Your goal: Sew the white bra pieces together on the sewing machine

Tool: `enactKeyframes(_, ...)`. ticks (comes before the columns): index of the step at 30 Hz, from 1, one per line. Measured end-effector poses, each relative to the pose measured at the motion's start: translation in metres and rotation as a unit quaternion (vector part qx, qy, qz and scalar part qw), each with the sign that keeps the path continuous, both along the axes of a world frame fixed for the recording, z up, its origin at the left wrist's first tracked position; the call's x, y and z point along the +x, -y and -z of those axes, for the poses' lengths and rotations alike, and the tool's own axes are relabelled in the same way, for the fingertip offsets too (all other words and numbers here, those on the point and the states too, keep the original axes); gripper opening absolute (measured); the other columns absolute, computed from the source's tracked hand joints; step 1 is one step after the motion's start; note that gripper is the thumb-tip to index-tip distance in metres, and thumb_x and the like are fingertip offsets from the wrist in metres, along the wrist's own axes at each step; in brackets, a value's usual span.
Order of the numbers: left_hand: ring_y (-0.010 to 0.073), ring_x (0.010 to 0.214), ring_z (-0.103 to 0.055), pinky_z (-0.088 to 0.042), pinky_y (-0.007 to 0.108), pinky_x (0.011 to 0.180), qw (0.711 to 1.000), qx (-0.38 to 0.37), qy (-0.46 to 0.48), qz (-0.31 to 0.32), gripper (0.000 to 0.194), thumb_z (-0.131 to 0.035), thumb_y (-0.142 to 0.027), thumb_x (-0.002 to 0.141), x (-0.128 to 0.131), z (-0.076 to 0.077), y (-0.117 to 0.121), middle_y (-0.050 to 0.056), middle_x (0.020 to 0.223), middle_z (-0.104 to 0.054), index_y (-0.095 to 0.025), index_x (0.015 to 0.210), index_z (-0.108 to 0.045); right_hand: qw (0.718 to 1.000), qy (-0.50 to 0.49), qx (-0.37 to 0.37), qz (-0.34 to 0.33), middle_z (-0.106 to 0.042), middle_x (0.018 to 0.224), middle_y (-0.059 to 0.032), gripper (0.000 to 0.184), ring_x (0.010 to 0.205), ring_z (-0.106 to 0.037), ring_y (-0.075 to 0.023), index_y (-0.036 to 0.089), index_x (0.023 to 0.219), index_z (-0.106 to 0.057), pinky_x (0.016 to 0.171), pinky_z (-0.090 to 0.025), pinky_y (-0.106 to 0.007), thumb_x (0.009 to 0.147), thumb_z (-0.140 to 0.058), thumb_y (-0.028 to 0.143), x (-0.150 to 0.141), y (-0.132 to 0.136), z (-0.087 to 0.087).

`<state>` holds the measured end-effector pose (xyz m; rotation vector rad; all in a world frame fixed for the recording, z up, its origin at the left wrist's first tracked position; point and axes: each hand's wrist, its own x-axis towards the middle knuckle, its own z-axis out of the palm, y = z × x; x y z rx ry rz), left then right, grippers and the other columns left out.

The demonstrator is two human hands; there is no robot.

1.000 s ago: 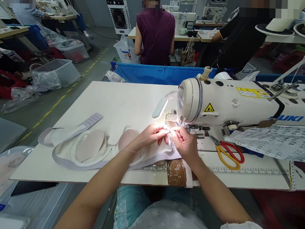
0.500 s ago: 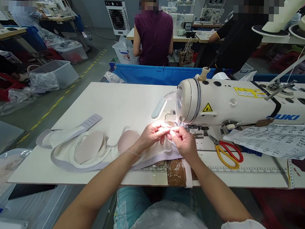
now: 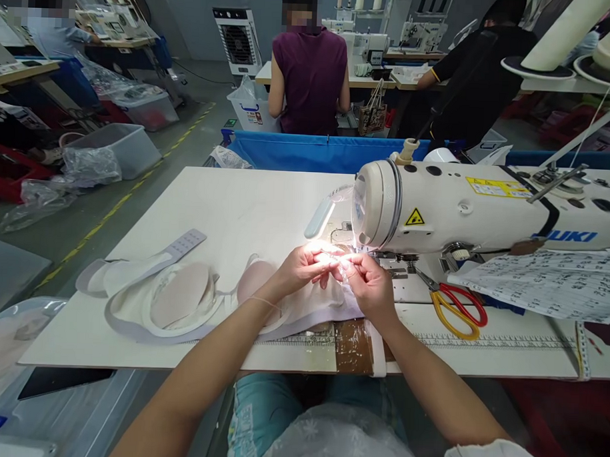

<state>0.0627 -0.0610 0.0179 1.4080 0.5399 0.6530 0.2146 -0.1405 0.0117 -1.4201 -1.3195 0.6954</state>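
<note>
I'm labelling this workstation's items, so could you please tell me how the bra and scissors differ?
The bra is mostly white; the scissors have one red and one yellow handle. The bra runs beneath the left hand; the scissors lie untouched. Both lie on the worktop.

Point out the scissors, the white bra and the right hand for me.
Scissors (image 3: 445, 288): head view, on the red handle near the pivot.
White bra (image 3: 180, 296): head view, on the cup farther left.
Right hand (image 3: 370, 283): head view, on its back.

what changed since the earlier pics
Nothing visibly changed at the worktable; the camera view shifted slightly. The left hand and right hand stay together in the glare by the sewing machine; the white garment and scissors lie as before.
</note>
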Motion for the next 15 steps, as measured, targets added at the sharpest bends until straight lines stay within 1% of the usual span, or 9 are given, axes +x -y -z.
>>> enactKeyframes(3, 0.0089, 0.044, -0.054, -0.036, 0.021, 0.043, 0.999, 0.008, 0.006, -0.031, 0.038, -0.069, -0.042, 0.077, 0.0045, 0.0067, 0.0024, 0.007, 0.067, -0.07, -0.01, 0.097, -0.063, 1.0, -0.023, -0.006, -0.01, -0.049, 0.051, 0.006, 0.021, 0.042, -0.034, -0.0073, 0.02, 0.08, -0.061, 0.04, -0.027, -0.02, 0.087, -0.053, 0.039, 0.0008, -0.0008, 0.0012)
enactKeyframes(6, 0.0091, 0.045, -0.053, -0.042, 0.023, 0.046, 0.996, 0.033, 0.006, -0.083, 0.034, -0.068, -0.044, 0.077, 0.0087, 0.0107, 0.0059, 0.006, 0.067, -0.07, -0.012, 0.083, -0.064, 0.997, -0.064, -0.026, -0.036, -0.042, 0.046, 0.0072, 0.025, 0.039, -0.033, -0.0072, 0.019, 0.078, -0.059, 0.039, -0.026, -0.021, 0.086, -0.053, 0.042, 0.002, -0.0019, -0.0003)
enactKeyframes(8, 0.0092, 0.046, -0.053, -0.044, 0.023, 0.05, 0.99, 0.077, -0.02, -0.115, 0.029, -0.064, -0.042, 0.08, 0.0098, 0.0105, 0.0082, 0.006, 0.068, -0.071, -0.013, 0.076, -0.062, 0.992, -0.099, -0.048, -0.057, -0.037, 0.043, 0.0086, 0.027, 0.036, -0.031, -0.0069, 0.019, 0.077, -0.058, 0.037, -0.024, -0.021, 0.086, -0.053, 0.044, 0.003, -0.0029, -0.0022)
enactKeyframes(10, 0.0094, 0.048, -0.054, -0.044, 0.023, 0.051, 0.979, 0.14, -0.056, -0.139, 0.026, -0.059, -0.038, 0.085, 0.0093, 0.0087, 0.0096, 0.005, 0.068, -0.07, -0.015, 0.073, -0.06, 0.987, -0.125, -0.064, -0.077, -0.035, 0.043, 0.0094, 0.027, 0.035, -0.029, -0.0068, 0.019, 0.078, -0.057, 0.037, -0.024, -0.021, 0.085, -0.053, 0.044, 0.004, -0.004, -0.0032)
enactKeyframes(12, 0.0096, 0.049, -0.055, -0.044, 0.022, 0.052, 0.967, 0.194, -0.079, -0.147, 0.025, -0.054, -0.033, 0.088, 0.0079, 0.0067, 0.0097, 0.004, 0.067, -0.069, -0.016, 0.071, -0.058, 0.986, -0.126, -0.066, -0.09, -0.038, 0.044, 0.0089, 0.025, 0.036, -0.032, -0.0073, 0.018, 0.083, -0.058, 0.037, -0.026, -0.021, 0.083, -0.054, 0.042, 0.0046, -0.0049, -0.0025)
enactKeyframes(15, 0.0099, 0.051, -0.056, -0.044, 0.023, 0.055, 0.961, 0.223, -0.092, -0.138, 0.026, -0.048, -0.029, 0.091, 0.0058, 0.0053, 0.0084, 0.002, 0.065, -0.067, -0.017, 0.069, -0.053, 0.993, -0.071, -0.055, -0.073, -0.049, 0.052, 0.0057, 0.023, 0.043, -0.041, -0.0096, 0.017, 0.091, -0.061, 0.042, -0.031, -0.022, 0.081, -0.057, 0.038, 0.0042, -0.0046, 0.0006)
